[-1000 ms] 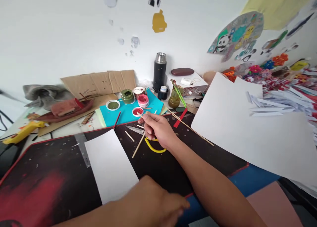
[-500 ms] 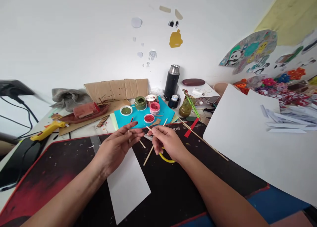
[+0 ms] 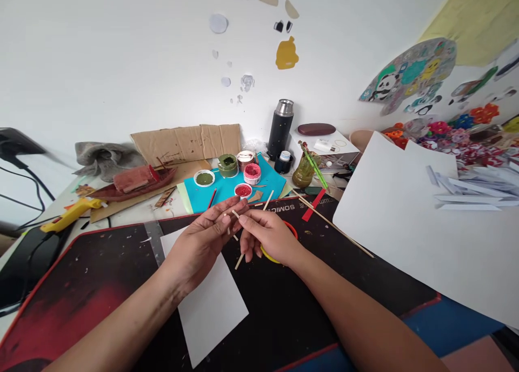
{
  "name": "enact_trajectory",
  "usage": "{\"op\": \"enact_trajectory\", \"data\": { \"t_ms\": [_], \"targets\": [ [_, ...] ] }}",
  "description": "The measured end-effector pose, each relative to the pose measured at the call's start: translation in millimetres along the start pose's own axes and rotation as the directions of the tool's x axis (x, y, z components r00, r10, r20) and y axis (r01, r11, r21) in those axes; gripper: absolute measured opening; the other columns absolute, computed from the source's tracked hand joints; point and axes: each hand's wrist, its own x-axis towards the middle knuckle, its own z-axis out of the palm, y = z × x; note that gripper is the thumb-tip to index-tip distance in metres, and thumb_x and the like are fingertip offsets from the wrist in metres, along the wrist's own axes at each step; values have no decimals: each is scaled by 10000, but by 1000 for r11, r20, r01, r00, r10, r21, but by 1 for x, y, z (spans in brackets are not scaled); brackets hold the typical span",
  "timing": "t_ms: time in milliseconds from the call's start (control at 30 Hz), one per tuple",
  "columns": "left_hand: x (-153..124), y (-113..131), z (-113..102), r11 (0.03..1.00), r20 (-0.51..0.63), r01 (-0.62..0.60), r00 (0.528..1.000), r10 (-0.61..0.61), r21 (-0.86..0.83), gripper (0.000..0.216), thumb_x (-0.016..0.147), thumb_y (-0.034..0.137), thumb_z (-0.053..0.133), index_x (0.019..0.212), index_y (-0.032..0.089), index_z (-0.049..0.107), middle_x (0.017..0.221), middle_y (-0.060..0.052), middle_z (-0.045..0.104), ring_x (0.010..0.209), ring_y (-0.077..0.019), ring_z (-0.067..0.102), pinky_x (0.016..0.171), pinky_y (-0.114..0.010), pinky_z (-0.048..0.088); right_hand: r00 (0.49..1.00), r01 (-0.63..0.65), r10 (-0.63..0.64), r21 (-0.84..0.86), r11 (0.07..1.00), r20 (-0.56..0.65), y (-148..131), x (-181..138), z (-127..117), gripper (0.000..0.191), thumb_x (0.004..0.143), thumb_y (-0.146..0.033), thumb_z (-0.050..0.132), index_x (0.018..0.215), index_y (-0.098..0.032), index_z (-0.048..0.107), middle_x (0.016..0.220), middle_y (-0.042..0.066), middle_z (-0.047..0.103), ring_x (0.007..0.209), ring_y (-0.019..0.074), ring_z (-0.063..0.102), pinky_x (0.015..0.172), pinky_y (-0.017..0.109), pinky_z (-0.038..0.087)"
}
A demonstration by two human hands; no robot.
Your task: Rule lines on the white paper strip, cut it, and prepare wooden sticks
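Over the black desk mat my two hands nearly meet. My left hand [image 3: 203, 239] pinches a short piece of thin wooden stick between thumb and fingers; only its pale end shows. My right hand [image 3: 273, 234] holds another short wooden stick [image 3: 235, 214] between thumb and forefinger, its tip pointing at the left fingers. Beneath my right hand lies a pair of scissors [image 3: 271, 257] with yellow and red handles, mostly covered. A wooden stick [image 3: 239, 261] lies on the mat, partly hidden by the right fingers. Under my left wrist rests a sheet of white paper [image 3: 214, 312].
Paint pots [image 3: 227, 166] stand on blue paper [image 3: 194, 196] at the back. Nearby are a black flask [image 3: 280, 131], a brush jar [image 3: 303, 174], a red model boat [image 3: 135, 183] and a yellow glue gun [image 3: 73, 214]. Long sticks [image 3: 340, 232] and large white paper [image 3: 389, 226] lie right.
My hands have come closer together, and the left fingers have closed on the short stick. The right hand's stick now meets or nearly meets the left fingers. The view has shifted slightly.
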Motion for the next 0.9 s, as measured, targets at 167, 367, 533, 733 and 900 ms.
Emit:
{"op": "enact_trajectory", "data": {
  "t_ms": [167,367,533,733,900],
  "targets": [
    [-1,-1,3,999,21,-6,1000,7,-47,412,863,346,890,1262,304,798,1487,-43,725,1493,-280,566,1266,-427,443,999,5,-4,-31,1000,34,-2,-2,3,461,979,-647,666,899,-196,612,642,-15,719,450,120,669,376,186,370],
    [-1,-5,6,997,36,-44,998,47,-69,425,894,328,855,1310,332,770,1610,-11,624,1548,-285,503,1209,-428,515,992,7,-4,-19,1000,123,-4,-4,5,511,982,-684,653,933,-176,661,693,13,750,480,129,695,393,191,381],
    [-4,-6,8,1000,70,5,998,-6,3,471,909,394,840,1366,357,732,1674,-31,550,1333,-336,682,834,-420,681,990,36,-40,30,999,132,-1,-3,7,482,982,-659,674,939,-179,675,658,-10,721,475,122,672,414,202,401],
    [-1,3,1,975,15,-45,999,43,217,451,846,492,893,1234,276,811,1223,-94,822,1151,-290,724,1003,-404,560,995,42,-44,29,999,92,-2,-3,3,431,988,-607,687,910,-183,675,591,-41,659,443,107,618,415,204,387],
    [3,11,-4,934,38,-73,997,63,350,394,757,554,937,687,201,779,766,-39,739,813,-221,664,881,-365,517,995,43,-45,18,999,90,-4,-5,1,416,992,-588,686,924,-178,691,595,-38,663,444,103,615,414,200,381]
  ]
}}
